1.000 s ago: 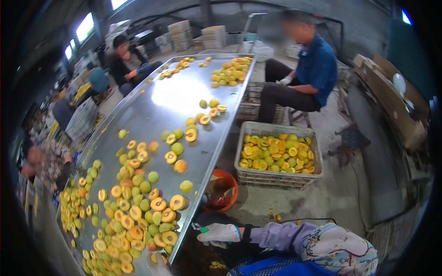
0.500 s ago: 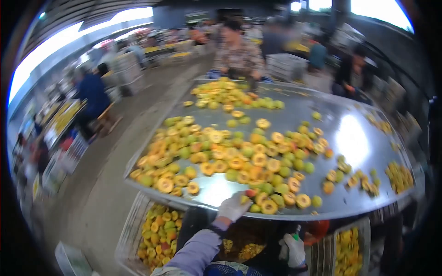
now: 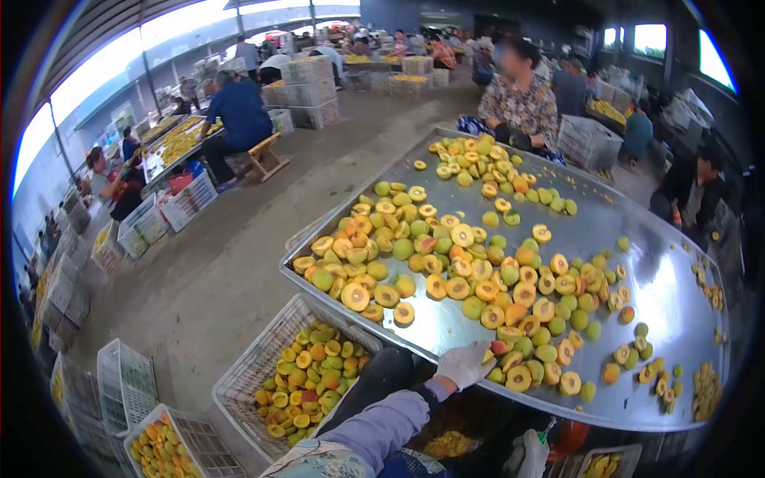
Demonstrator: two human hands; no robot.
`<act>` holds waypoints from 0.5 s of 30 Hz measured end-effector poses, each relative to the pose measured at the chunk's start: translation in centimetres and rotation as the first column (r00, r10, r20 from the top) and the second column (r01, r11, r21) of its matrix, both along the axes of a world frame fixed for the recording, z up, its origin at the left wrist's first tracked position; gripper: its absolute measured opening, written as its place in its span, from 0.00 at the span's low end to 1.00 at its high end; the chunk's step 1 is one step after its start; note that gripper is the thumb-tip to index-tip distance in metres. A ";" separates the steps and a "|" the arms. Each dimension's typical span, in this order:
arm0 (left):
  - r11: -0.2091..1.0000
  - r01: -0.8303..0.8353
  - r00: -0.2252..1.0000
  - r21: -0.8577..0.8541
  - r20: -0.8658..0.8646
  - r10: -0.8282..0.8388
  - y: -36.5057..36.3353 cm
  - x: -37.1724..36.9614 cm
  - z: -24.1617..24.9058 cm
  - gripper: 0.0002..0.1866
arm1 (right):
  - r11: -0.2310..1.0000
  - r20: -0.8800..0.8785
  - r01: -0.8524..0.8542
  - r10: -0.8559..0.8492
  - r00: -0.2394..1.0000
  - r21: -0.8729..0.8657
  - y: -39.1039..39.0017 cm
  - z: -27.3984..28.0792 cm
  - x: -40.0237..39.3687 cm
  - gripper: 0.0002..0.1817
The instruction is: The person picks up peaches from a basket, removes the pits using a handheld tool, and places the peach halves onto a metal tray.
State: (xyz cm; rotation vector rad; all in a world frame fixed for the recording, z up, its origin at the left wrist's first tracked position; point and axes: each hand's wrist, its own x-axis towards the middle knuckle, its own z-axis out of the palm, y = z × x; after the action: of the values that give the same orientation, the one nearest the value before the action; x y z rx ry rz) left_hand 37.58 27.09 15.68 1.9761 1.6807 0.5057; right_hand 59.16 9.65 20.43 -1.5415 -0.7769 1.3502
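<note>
My left hand [image 3: 464,365], in a white glove, reaches over the near edge of the metal table [image 3: 422,334]. Its fingers are closed round a yellow-green peach at the rim of the pile, beside a red-tinged one. Many halved and whole peaches [image 3: 483,269] are spread over the table, some cut faces showing. Low in the view, below the table edge, my gloved right hand [image 3: 527,456] is wrapped round a small green-handled tool [image 3: 545,433], probably a knife; its blade is hard to make out.
A white crate of peach halves [image 3: 295,374] stands left of my legs, with another full crate [image 3: 163,446] further left. Across the table sits a co-worker [image 3: 519,103]; another person [image 3: 692,191] sits at the right. Other workers, tables and stacked crates [image 3: 307,92] fill the background.
The view has turned left, so the table and hands appear further right and lower. My left hand stays by the same red-tinged peach; my right hand keeps the green-handled tool.
</note>
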 end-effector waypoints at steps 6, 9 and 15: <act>1.000 0.009 1.000 -0.023 0.022 -0.009 0.2 0.0 0.0 0.24 | 0.999 -0.031 0.019 -0.020 0.999 -0.036 0.1 -0.2 0.2 0.16; 1.000 0.005 1.000 0.006 0.023 -0.005 -0.1 0.0 0.1 0.24 | 0.998 -0.008 0.046 -0.046 0.999 -0.038 0.0 -1.2 0.5 0.16; 1.000 -0.005 1.000 0.011 0.023 0.005 -0.3 0.0 0.6 0.22 | 0.997 0.039 -0.017 0.020 0.999 -0.078 0.7 -1.2 0.3 0.18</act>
State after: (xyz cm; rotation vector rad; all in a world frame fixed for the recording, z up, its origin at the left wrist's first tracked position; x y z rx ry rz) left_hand 37.54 26.80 16.24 1.9670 1.6726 0.5383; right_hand 59.42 10.32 19.23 -1.6302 -0.7730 1.3814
